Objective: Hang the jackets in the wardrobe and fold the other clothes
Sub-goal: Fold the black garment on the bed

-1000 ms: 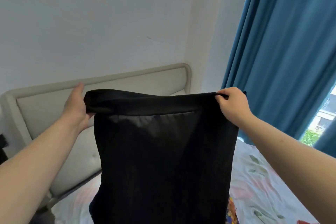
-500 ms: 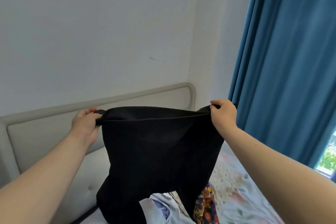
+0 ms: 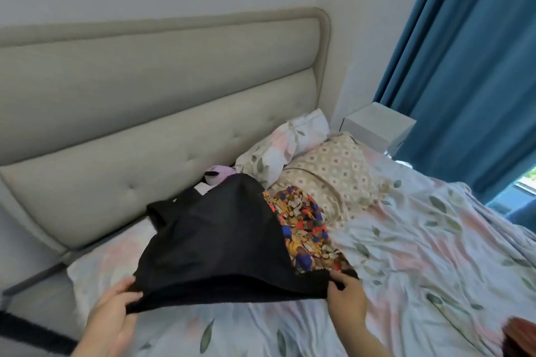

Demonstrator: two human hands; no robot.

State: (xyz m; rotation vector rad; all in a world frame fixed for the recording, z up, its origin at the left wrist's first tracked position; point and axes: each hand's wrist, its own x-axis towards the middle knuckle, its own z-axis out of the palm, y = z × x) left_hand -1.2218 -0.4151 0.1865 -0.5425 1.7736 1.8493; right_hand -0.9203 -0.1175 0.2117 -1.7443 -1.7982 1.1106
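The black, smooth-fabric garment (image 3: 214,240) lay spread on the pale floral bedsheet (image 3: 420,269), its far end reaching toward the padded grey-beige headboard (image 3: 145,124) and its near hem lifted slightly off the sheet; the left hand (image 3: 113,316) gripped the near left corner of that hem, fingers curled round the cloth; the right hand (image 3: 346,298) pinched the near right corner, fingers folded over the edge and the back of the hand toward the camera; both forearms came in from the bottom of the view.

The garment's right side overlapped a brightly printed multicolour cloth (image 3: 304,229), which lay on the sheet and stuck out from under its edge; beyond that sat a beige pillow with a small diamond pattern (image 3: 333,174), touching a white floral pillow (image 3: 278,145) propped against the headboard; a lilac plush toy (image 3: 219,175) showed at the garment's far end, partly covered by it.

A white boxy bedside cabinet (image 3: 377,124) stood in the corner between the bed and the deep blue curtain (image 3: 470,66); at the lower right edge a reddish-brown shape (image 3: 519,336) showed, too blurred and cropped to name, perhaps a piece of cloth.
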